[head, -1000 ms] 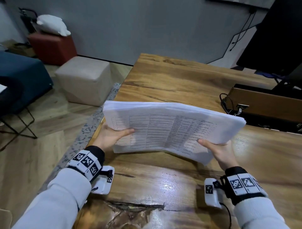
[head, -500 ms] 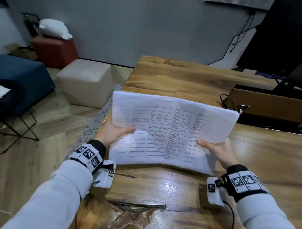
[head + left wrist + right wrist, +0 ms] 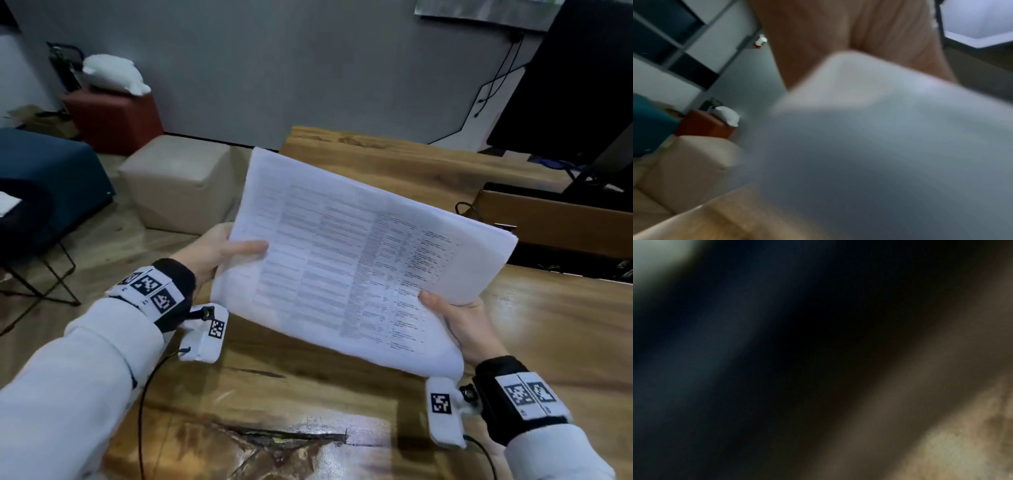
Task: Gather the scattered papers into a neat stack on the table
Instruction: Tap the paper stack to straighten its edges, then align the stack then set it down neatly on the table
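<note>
A thick stack of white printed papers point(image 3: 356, 260) is held tilted up above the wooden table point(image 3: 342, 394), its printed face toward me. My left hand point(image 3: 222, 250) grips its left edge, thumb on top. My right hand point(image 3: 459, 318) grips its lower right edge, thumb on the page. In the left wrist view the papers point(image 3: 879, 146) fill the frame, blurred, under my palm point(image 3: 838, 32). The right wrist view is dark and blurred and shows nothing clear.
A dark wooden box with a cable point(image 3: 548, 219) sits on the table at the right, a black monitor point(image 3: 575, 78) behind it. Left of the table stand a beige pouf point(image 3: 178, 178), a red cube with a white pillow point(image 3: 113, 113) and a blue sofa point(image 3: 44, 171).
The stack has been tipped up from nearly flat to steeply tilted, far edge raised toward me. Both hands kept their grip and rose with it.
</note>
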`<state>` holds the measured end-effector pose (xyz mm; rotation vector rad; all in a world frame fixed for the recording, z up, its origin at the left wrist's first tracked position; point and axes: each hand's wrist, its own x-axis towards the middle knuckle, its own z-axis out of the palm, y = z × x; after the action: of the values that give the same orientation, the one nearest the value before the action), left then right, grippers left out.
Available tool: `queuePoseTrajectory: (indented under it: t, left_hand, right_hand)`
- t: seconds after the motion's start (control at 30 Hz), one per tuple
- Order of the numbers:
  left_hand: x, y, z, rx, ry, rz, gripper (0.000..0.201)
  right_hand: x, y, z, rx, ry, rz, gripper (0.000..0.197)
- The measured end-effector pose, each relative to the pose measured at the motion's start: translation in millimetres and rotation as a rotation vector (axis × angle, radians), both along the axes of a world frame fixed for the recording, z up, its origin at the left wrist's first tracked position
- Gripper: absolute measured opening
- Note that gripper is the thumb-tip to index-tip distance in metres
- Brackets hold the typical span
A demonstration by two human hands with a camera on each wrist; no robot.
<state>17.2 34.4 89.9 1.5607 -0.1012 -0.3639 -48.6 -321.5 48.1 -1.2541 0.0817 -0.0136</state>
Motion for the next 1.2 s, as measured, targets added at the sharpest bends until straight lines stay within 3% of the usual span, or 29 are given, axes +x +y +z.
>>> queuePoseTrajectory:
  t: [0.07,0.17,0.23,0.3,0.33,0.4,0.47,0.5,0.6,0.67,0.77,0.87,1.07,1.2]
  left_hand:
    - [-2.7,2.3,-9.1,0.041,0.056,-0.022,0.07]
    - [-6.8,-12.4,-26.9,0.041,0.06,0.256,0.029]
    - [-7.5,-27.0,-34.3,-0.151,0.06,0.51,0.022]
    - [-11.7,-45.7,-30.8,-0.394,0.1,0.604,0.011]
    - [-14.1,-56.5,-28.3,-0.462,0.125,0.569,0.014]
    - [-20.7,-80.4,-20.8,-0.48,0.153,0.427,0.045]
    - [-28.5,-102.4,-13.0,-0.457,0.179,0.337,0.081]
    - [-30.4,-110.5,-10.7,-0.474,0.187,0.333,0.086]
    - [-26.7,-119.6,-7.3,-0.545,0.248,0.411,0.053]
    - [-22.8,-118.0,-9.3,-0.575,0.265,0.402,0.043]
    - [-23.6,-113.3,-13.3,-0.604,0.222,0.266,0.057]
    - [-24.0,-107.4,-16.9,-0.633,0.214,0.144,0.076]
    - [-19.6,-100.7,-2.0,-0.358,0.036,0.286,0.039]
    - [-18.2,-80.4,9.8,-0.177,-0.063,0.315,0.025]
  right_hand:
    - [2.7,-6.6,-1.5,0.025,0.002,-0.071,0.03]
    - [4.0,-4.8,-3.1,0.009,0.035,-0.155,0.073]
    - [5.3,2.0,-6.2,0.028,0.04,-0.177,0.056]
    - [6.1,13.4,-8.7,0.062,0.075,-0.203,0.042]
    - [6.9,18.5,-10.4,0.08,0.085,-0.204,0.052]
    - [7.8,29.3,-10.7,0.102,0.07,-0.231,0.071]
    - [8.7,38.8,-7.8,0.103,0.054,-0.248,0.072]
    - [8.3,42.5,-6.2,0.107,0.047,-0.252,0.067]
    - [4.7,47.0,-5.0,0.138,0.029,-0.229,0.05]
    - [2.1,46.8,-5.9,0.162,0.044,-0.189,0.042]
    - [0.6,46.4,-7.4,0.22,0.073,-0.172,0.025]
    - [1.2,49.9,-10.6,0.203,0.117,-0.244,0.035]
    - [0.4,49.5,-7.0,0.164,0.089,-0.185,0.035]
    - [13.5,7.5,8.9,0.163,0.069,-0.15,0.033]
